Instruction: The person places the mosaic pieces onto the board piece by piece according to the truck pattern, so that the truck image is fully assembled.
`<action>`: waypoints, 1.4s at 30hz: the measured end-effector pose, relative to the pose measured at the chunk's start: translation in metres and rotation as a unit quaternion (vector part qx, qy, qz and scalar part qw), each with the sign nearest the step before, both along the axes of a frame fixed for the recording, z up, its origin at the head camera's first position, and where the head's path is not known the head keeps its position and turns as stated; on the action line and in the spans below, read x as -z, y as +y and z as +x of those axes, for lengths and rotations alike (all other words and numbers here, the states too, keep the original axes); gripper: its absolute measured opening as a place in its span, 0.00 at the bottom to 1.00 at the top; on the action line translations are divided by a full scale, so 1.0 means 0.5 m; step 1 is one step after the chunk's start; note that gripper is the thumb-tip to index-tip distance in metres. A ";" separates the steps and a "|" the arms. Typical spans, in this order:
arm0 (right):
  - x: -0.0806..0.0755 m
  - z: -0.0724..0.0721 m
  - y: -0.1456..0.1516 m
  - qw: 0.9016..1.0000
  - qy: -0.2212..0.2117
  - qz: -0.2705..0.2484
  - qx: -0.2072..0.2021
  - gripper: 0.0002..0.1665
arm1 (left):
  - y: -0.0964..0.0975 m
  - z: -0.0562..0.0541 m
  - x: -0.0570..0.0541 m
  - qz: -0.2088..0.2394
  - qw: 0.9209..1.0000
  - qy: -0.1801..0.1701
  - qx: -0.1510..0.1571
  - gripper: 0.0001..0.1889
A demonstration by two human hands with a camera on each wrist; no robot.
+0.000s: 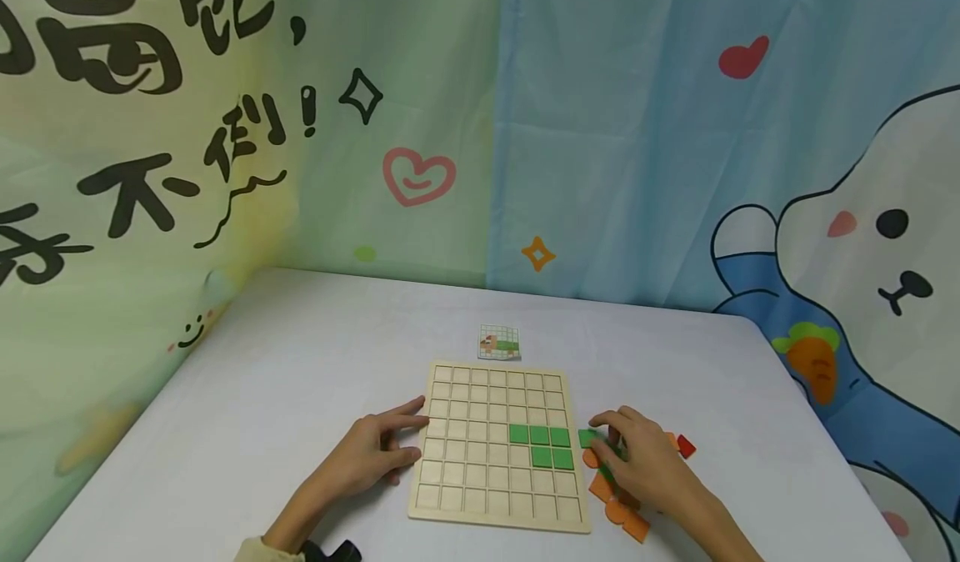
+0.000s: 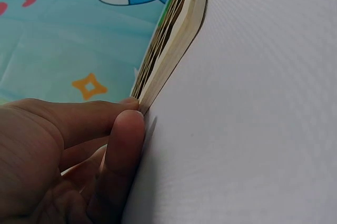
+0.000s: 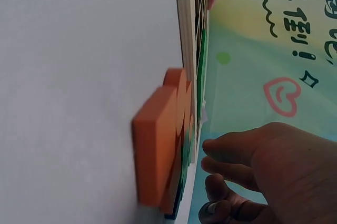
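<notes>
A pale wooden board (image 1: 465, 462) with a square grid lies flat in the head view. Several green square tiles (image 1: 539, 435) fill cells on its right side. My left hand (image 1: 371, 447) touches the board's left edge with its fingertips; the left wrist view shows thumb and finger against that edge. Right of the board, my right hand (image 1: 648, 462) hovers over a loose pile, partly covering it. One green tile (image 1: 586, 438) lies by its thumb and index finger. An orange piece (image 3: 155, 140) stands large in the right wrist view, where no piece shows between the fingers.
A small picture card (image 1: 499, 343) with a gridded pattern lies beyond the board. Orange pieces (image 1: 636, 528) and a red piece (image 1: 686, 446) lie around my right hand. A black object (image 1: 333, 552) shows by the left wrist. Printed curtains (image 1: 600, 128) back the white table (image 1: 315, 337).
</notes>
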State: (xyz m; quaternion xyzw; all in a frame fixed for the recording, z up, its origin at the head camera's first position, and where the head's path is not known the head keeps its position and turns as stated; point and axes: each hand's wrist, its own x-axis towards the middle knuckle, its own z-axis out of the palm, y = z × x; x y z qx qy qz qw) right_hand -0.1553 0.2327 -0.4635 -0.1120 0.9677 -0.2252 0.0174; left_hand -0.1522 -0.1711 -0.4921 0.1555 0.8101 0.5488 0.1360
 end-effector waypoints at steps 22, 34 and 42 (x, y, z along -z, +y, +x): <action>0.009 0.016 0.049 1.000 0.002 0.005 -0.004 0.09 | 0.003 -0.002 0.000 -0.006 1.000 -0.001 -0.007 0.27; 0.012 0.005 0.053 0.999 -0.016 0.023 0.018 0.10 | 0.004 -0.002 0.000 -0.003 1.000 -0.002 -0.005 0.27; 0.009 0.005 0.056 0.999 -0.017 0.024 0.023 0.11 | 0.003 -0.001 -0.002 -0.009 1.000 0.001 -0.005 0.27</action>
